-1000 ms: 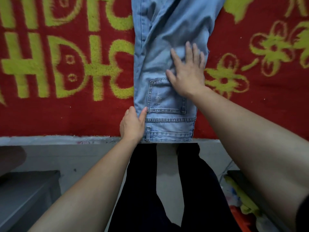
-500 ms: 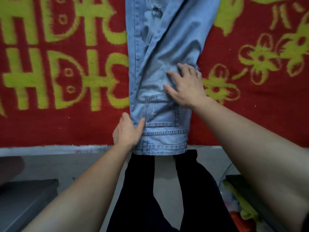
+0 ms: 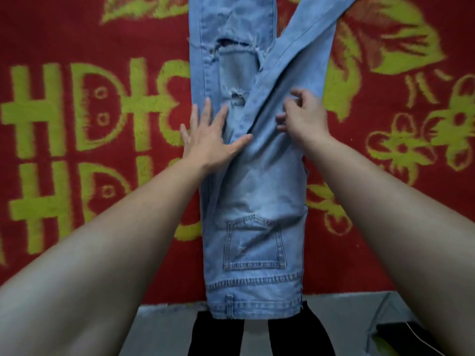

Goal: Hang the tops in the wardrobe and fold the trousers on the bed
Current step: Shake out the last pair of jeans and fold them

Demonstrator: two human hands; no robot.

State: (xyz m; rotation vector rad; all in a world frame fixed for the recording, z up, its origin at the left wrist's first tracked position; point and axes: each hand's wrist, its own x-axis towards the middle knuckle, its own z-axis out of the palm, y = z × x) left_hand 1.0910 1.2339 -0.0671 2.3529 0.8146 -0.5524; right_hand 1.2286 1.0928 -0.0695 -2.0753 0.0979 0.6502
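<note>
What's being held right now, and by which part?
The right hand pinches the jeans at the top trouser leg; the left hand only presses flat.

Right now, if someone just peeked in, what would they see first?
The pale blue jeans, stretched up the middle of a bright red blanket with yellow-green patterns, with a big rip across the leg on the left, near the top. The left hand presses flat on that leg below the rip, and the right hand curls its fingers on the other leg beside it.

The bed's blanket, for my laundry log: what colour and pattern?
Red fuzzy blanket with yellow-green letters and flowers, in the head view.
</note>
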